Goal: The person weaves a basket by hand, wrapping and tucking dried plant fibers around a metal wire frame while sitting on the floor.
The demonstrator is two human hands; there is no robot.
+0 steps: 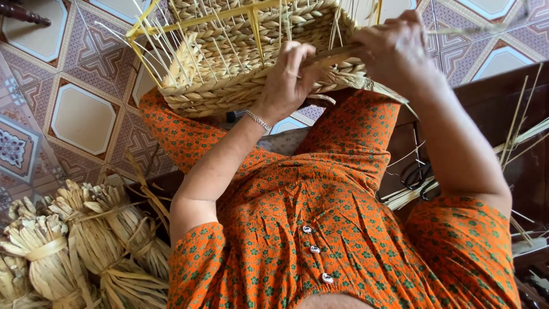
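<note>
Nearest on the left, tied straw bundles point(68, 252) crowd the floor point(80, 117) beside the orange-clad knee. On the right, black scissors point(419, 176) lie on a dark bench point(497, 103) among loose stalks point(517, 134), hemming that side in. Up on the lap sits the half-woven basket point(229, 68), yellow frame rods standing proud of its rim. The left hand point(289, 80) clamps the basket's near edge, a bracelet at the wrist. The right hand point(394, 48) pinches a strand point(337, 54) at the rim. Farther off, patterned tiles lie open around the basket.
</note>
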